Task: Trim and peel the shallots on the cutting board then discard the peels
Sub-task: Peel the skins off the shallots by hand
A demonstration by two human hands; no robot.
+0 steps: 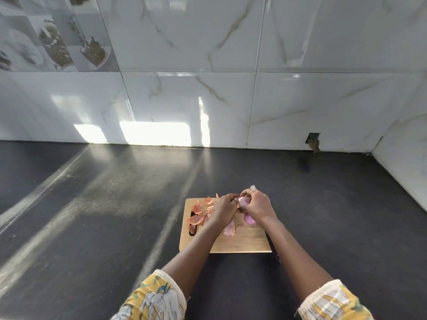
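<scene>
1. A wall (208, 65) of large glossy white tiles with grey-gold veins runs along the back edge of the worktop. It turns down the right edge as well, so the two meet in the back right corner.
2. The worktop (92, 204) is dark and matt. Pale streaks of light cross it, and bright patches of light sit on the tiles at its back edge.
3. At the upper left of the wall, a picture tile (53, 35) shows jars of dried herbs.
4. A light wooden cutting board (242, 243) lies flat on the worktop, right of the middle and well away from the back edge. It has a slot handle (192, 227) at its left end.
5. Two forearms reach over the board from yellow-and-white patterned sleeves (152, 296).
6. The left hand (223, 210) and right hand (258, 207) meet above the far half of the board. The fingers of both are curled and clamped on one shallot (243, 200).
7. That shallot is pale pink and partly bare, held between the hands just above the board.
8. A second shallot (249, 219), peeled and smooth purple-pink, lies on the board under the right hand.
9. Thin, curled orange peels (196, 213) are scattered over the board's far left corner and around the slot.
10. A pale pink peel (231, 228) lies near the board's middle.
11. A small dark hole (313, 140) breaks a tile low on the back wall, towards the right corner.
</scene>
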